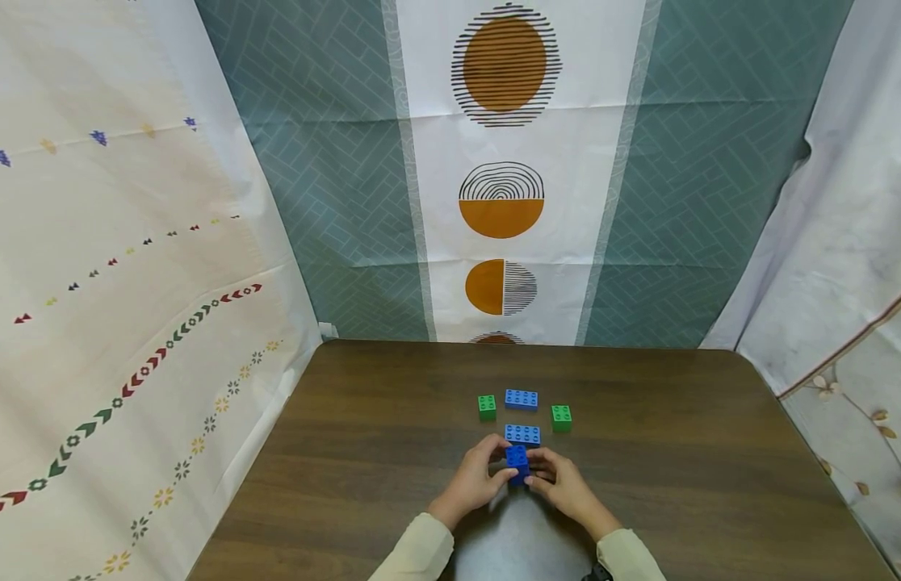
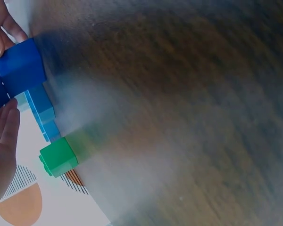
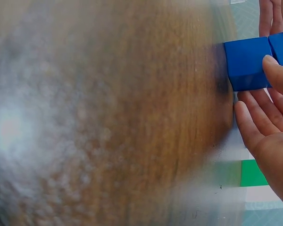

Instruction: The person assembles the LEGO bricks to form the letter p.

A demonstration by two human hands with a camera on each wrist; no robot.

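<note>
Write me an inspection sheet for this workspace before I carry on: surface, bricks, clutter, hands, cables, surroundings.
Surface: brown wood-grain table, with pale glare on the part nearest the person.
Job's things: stack of two blue bricks between the hands; beyond it, nearer long blue brick and farther long blue brick; left green brick and right green brick on either side.
Clutter: nothing seen.
Hands: left hand and right hand both grip the stack.
Cables: nothing seen.
Surroundings: teal-and-white patterned cloth behind; pale patterned cloths at left and right.
</note>
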